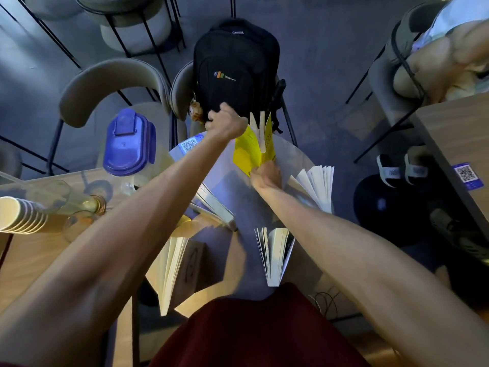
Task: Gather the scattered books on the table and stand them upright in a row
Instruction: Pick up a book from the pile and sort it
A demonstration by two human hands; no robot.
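Note:
A yellow book (250, 152) stands upright and fanned open at the far edge of the round glossy table (296, 154). My left hand (226, 120) grips its top left edge and my right hand (264, 176) holds its lower near corner. Several other books stand upright with pages spread: a white one (318, 188) to the right, one (275, 254) near my body, a cream one (172, 266) at the lower left, and another (215, 205) under my left forearm.
A black backpack (235, 70) sits on a chair just beyond the table. On the wooden table at left are a blue-lidded jug (128, 144), a stack of paper cups (18, 214) and glasses. Another person's sandalled feet (402, 169) are at right.

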